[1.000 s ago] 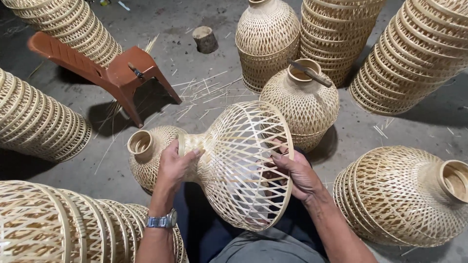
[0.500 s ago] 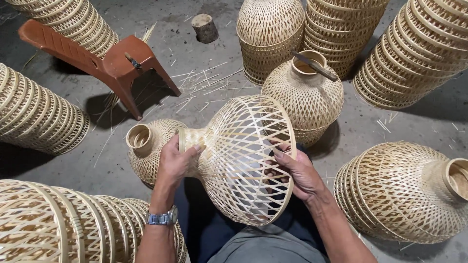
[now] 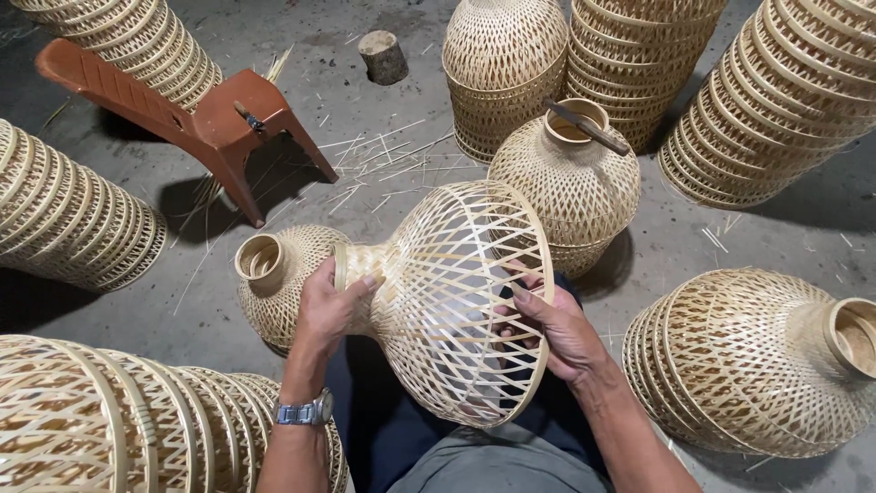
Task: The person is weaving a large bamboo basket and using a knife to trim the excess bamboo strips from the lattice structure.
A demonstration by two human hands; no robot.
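Note:
I hold a pale woven bamboo lampshade [image 3: 456, 283] on its side over my lap, its narrow neck to the left and its wide open rim toward me. My left hand [image 3: 330, 306], with a metal watch on the wrist, grips the neck. My right hand [image 3: 557, 330] holds the wide rim on the right, fingers hooked through the open weave. Behind the neck lies a second woven shade [image 3: 278, 278] with its round mouth facing left.
Stacks of nested woven shades [image 3: 785, 100] ring me on all sides. A closer-woven shade [image 3: 570, 183] with a knife across its mouth stands just beyond. A brown plastic stool [image 3: 201, 119] is tipped over at upper left, a wood stub [image 3: 383, 57] behind. Bamboo slivers litter the concrete floor.
The shade has shifted only slightly in my hands; my grip on neck and rim is the same. The view has drifted a little.

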